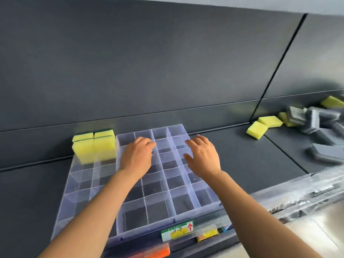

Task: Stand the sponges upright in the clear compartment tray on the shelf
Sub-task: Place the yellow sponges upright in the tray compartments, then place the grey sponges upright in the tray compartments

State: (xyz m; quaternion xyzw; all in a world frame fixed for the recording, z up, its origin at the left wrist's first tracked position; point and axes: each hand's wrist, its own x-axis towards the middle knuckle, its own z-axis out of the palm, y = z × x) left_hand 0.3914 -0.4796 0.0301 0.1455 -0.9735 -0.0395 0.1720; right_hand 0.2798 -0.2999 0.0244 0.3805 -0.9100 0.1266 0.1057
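Yellow sponges point(94, 146) stand in the back-left corner of the tray point(135, 216); the loose pile point(256, 130) lies well apart, to our right on the shelf point(232, 151). Our left hand point(136, 157) and right hand point(203, 157) hover empty, grip seemingly relaxed through the blur. We should fetch one sponge, then seat it edgewise beside those standing.

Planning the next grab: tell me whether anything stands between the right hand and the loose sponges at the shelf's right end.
Nothing visible does. The right hand is over the tray, holding nothing, and only bare shelf lies between it and the sponges.
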